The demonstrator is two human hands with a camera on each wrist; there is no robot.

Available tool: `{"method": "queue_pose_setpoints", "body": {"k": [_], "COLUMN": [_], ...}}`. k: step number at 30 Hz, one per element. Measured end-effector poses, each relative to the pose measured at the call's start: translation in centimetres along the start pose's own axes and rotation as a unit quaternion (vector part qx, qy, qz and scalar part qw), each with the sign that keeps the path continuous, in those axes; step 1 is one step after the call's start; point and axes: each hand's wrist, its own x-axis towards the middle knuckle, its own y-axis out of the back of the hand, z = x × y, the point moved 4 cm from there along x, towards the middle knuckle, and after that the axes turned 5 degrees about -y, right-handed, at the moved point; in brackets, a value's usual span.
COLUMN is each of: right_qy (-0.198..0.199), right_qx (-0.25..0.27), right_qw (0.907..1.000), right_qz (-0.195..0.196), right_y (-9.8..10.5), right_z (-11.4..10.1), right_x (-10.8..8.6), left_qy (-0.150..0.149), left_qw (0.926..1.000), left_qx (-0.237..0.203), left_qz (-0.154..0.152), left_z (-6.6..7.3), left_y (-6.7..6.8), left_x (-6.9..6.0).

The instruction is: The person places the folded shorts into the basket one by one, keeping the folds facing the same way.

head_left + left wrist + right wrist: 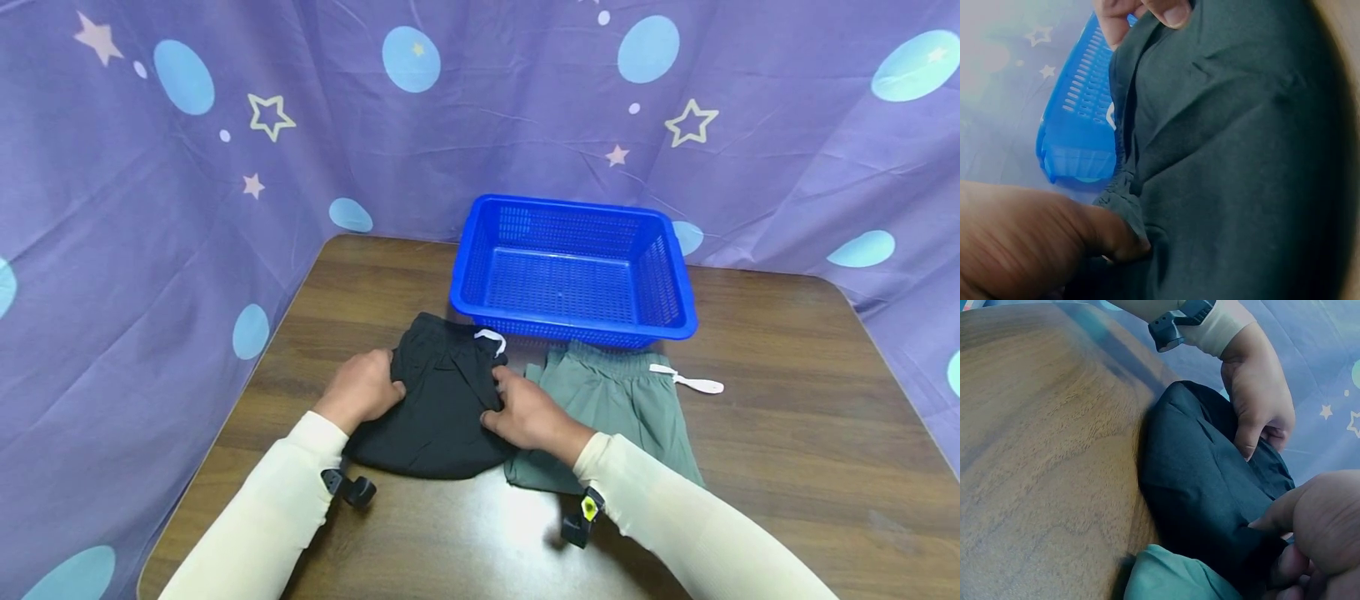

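A pair of black shorts [442, 417] with an elastic waistband and a white drawstring is held between both hands over the table's left half. My left hand [365, 385] pinches its left side, thumb on top. Opposite, my right hand [528, 410] grips the right side between thumb and fingers. In the left wrist view the black shorts [1235, 137] fill most of the picture, and the fingers beneath the cloth are hidden. Green shorts [622, 408] with a white drawstring lie on the table to the right, partly under my right forearm.
A blue plastic basket [573, 323] with perforated sides stands at the back of the wooden table [787, 417], just behind both garments. A purple curtain [510, 108] with stars and ovals hangs behind and at the left. Each wrist wears a small black camera [360, 492].
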Motion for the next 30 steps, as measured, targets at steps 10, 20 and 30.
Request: {"method": "queue_pose_setpoints", "body": {"k": [10, 20, 30], "right_qy": [-0.004, -0.008, 0.02], "right_qx": [0.011, 0.023, 0.074], "right_qw": [0.9999, 0.9997, 0.997], "right_qz": [-0.001, 0.01, 0.015], "right_y": [0.1, 0.2, 1.0], "right_z": [0.0, 0.2, -0.5], "right_x": [-0.2, -0.5, -1.4], "left_qy": [-0.009, 0.01, -0.029], "left_qw": [0.9995, 0.9986, 0.9953], "left_qx": [-0.029, -0.052, -0.092], "left_qz": [0.0, 0.0, 0.012], "left_z": [0.3, 0.0, -0.2], "left_y": [0.0, 0.3, 1.9], "left_x": [-0.1, -0.4, -1.5]}}
